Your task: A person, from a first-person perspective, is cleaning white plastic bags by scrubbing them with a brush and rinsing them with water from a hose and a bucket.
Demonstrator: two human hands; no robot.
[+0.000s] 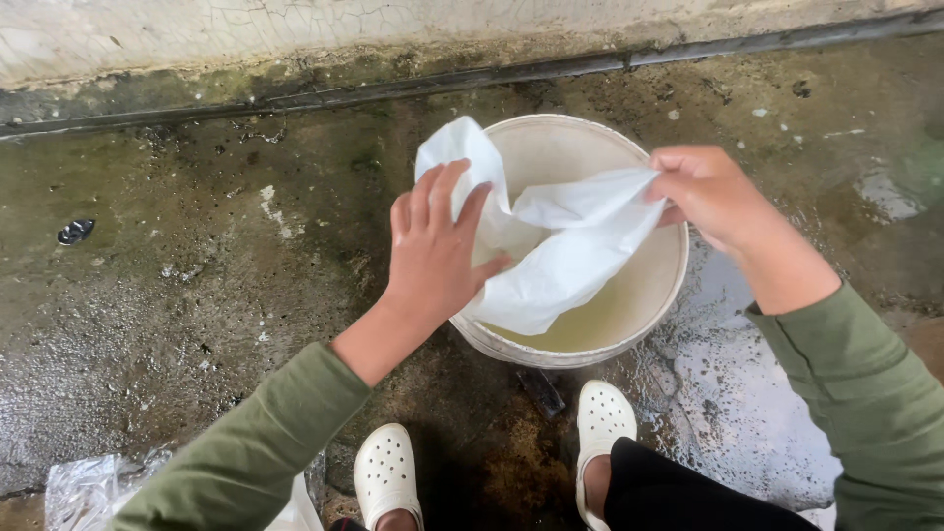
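Currently: white cloth (560, 256), stretched over white bucket (644, 295) holding yellowish water; left hand (433, 251) fingers pinched on its left corner, right hand (703, 192) fingers clamped on right edge. Wet concrete floor (197, 275); white clogs (386, 474) below.

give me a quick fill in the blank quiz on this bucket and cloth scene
1. Both hands, the left hand and the right hand, hold a white ____ above the bucket.
2. The liquid in the bucket looks pale ____.
3. The person wears white perforated clogs and ____ sleeves.
4. The concrete floor around the bucket is ____.

Missing words: cloth; yellow; green; wet
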